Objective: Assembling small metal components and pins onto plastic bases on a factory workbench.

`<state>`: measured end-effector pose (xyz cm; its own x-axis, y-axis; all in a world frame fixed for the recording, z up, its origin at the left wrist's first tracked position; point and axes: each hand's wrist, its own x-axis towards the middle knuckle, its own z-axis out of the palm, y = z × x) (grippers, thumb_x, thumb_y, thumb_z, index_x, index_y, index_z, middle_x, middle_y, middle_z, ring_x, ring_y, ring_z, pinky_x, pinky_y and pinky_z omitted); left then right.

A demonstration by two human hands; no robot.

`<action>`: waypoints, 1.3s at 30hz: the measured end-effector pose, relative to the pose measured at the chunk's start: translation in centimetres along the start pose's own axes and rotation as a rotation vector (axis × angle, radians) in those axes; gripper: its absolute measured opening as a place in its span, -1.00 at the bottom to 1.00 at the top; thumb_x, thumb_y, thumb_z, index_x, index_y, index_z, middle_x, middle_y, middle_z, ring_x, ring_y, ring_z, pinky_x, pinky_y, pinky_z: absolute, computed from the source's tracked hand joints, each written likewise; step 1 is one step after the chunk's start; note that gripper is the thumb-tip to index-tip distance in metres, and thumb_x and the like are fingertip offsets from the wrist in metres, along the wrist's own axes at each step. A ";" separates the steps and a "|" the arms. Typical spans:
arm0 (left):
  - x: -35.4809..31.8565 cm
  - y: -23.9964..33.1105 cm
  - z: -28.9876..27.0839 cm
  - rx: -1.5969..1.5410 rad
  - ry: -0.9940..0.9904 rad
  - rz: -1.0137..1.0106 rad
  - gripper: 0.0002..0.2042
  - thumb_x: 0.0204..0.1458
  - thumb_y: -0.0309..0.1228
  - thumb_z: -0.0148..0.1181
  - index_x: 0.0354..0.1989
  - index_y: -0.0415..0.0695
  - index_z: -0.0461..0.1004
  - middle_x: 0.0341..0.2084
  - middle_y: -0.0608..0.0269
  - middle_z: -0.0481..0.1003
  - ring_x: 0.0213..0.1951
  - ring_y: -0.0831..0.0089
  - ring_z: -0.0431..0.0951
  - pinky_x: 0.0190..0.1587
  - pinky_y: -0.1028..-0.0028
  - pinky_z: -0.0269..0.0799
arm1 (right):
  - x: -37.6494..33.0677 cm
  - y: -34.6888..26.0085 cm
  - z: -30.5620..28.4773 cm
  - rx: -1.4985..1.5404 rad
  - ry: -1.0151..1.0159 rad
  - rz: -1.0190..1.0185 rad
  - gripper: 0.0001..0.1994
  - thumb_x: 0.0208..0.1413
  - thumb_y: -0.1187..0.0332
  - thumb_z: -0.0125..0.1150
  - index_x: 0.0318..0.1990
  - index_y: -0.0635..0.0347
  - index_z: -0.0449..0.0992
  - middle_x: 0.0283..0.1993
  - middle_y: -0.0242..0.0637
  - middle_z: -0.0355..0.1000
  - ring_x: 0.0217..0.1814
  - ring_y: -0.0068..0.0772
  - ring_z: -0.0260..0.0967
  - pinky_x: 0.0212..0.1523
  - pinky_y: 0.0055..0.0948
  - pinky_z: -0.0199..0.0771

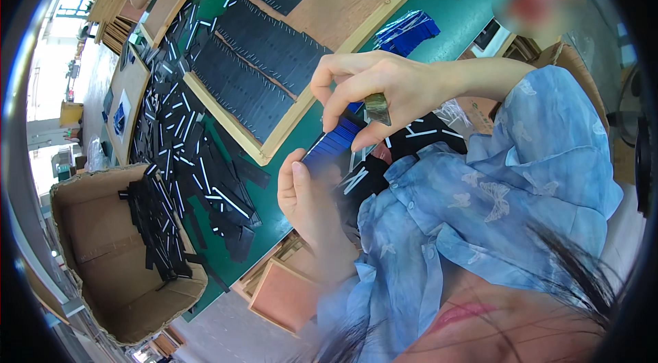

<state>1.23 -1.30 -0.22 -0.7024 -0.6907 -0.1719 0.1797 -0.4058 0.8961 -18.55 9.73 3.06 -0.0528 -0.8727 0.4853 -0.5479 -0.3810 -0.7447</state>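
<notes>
Item: stack of thin blue strips point(334, 145), held up between both our hands just above the near edge of the green bench point(466, 17).

Left hand point(305, 195) — curled shut around the lower end of the stack, thumb pressed along its face. It sits below and to the left of the stack's middle.

Right hand point(373, 92) — arched over the upper end of the stack, fingertips pinched down on the topmost strips; the thumb meets the stack at its upper right. Whether it grips one strip or several we cannot tell.

Axis: the stack's long axis runs from lower left, at our left hand, to upper right, under our right hand. Both hands touch it; the right covers the free end.

Also present, relative to the stack:
- wooden-framed tray point(356, 41) up and to the left, carrying rows of dark strips point(264, 54);
- loose pile of black strips point(185, 150) to the left on the bench;
- cardboard box point(103, 260) far lower left, with more black strips inside;
- second bundle of blue strips point(408, 30) above, beside the tray.
</notes>
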 end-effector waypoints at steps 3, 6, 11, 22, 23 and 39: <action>-0.2 0.2 -0.2 -0.005 -0.008 0.012 -0.74 0.22 -0.35 -0.05 -0.07 -0.29 0.37 -0.36 0.08 0.50 -0.49 0.44 0.52 -0.45 0.57 0.50 | 0.0 0.1 0.0 -0.024 -0.029 0.013 -0.65 -0.29 0.39 0.43 -0.24 0.10 0.53 -0.14 -0.31 0.30 -0.14 -0.33 0.35 -0.16 -0.45 0.38; -0.6 0.5 0.5 0.031 0.040 0.042 -0.74 0.22 -0.36 -0.05 -0.08 -0.32 0.37 -0.35 0.05 0.50 -0.50 0.42 0.53 -0.45 0.56 0.51 | 0.2 -0.6 -0.3 -0.032 0.045 0.054 -0.58 -0.28 0.33 0.43 -0.18 0.16 0.49 -0.12 -0.28 0.32 -0.12 -0.28 0.36 -0.13 -0.43 0.39; -1.3 0.5 2.4 0.246 0.153 0.163 -0.75 0.20 -0.41 -0.03 -0.10 -0.38 0.36 -0.35 0.01 0.50 -0.48 0.38 0.56 -0.44 0.55 0.53 | 0.4 0.2 0.6 -0.091 0.082 0.187 -0.55 -0.24 0.23 0.42 -0.17 0.20 0.43 -0.14 -0.24 0.35 -0.11 -0.26 0.35 -0.10 -0.40 0.39; -1.2 0.2 2.7 0.232 0.122 0.141 -0.79 0.20 -0.44 -0.05 -0.08 -0.31 0.36 -0.35 0.06 0.52 -0.41 0.45 0.56 -0.29 0.53 0.51 | -0.1 0.6 0.3 0.020 0.115 0.315 -0.67 -0.18 0.29 0.42 -0.30 0.17 0.42 -0.14 -0.25 0.30 -0.13 -0.33 0.31 -0.17 -0.44 0.29; -1.1 0.2 2.8 0.211 0.092 0.123 -0.79 0.20 -0.44 -0.05 -0.08 -0.31 0.36 -0.36 0.07 0.52 -0.41 0.46 0.56 -0.30 0.54 0.51 | -0.2 0.9 0.4 0.019 0.116 0.316 -0.67 -0.18 0.29 0.42 -0.30 0.17 0.42 -0.14 -0.25 0.30 -0.13 -0.33 0.31 -0.17 -0.44 0.29; -1.8 -0.7 3.5 0.386 0.165 0.218 -0.75 0.22 -0.43 -0.09 0.00 -0.31 0.31 -0.33 0.08 0.51 -0.33 0.43 0.55 -0.24 0.50 0.48 | 0.6 1.6 2.5 -0.197 0.281 0.126 -0.67 -0.20 0.24 0.43 -0.40 0.19 0.41 -0.24 -0.30 0.31 -0.26 -0.40 0.29 -0.31 -0.45 0.26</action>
<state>-0.06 2.36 0.90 -0.5520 -0.8338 0.0021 0.0199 -0.0106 0.9997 -17.32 7.81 1.05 -0.3428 -0.7807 0.5225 -0.6715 -0.1853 -0.7175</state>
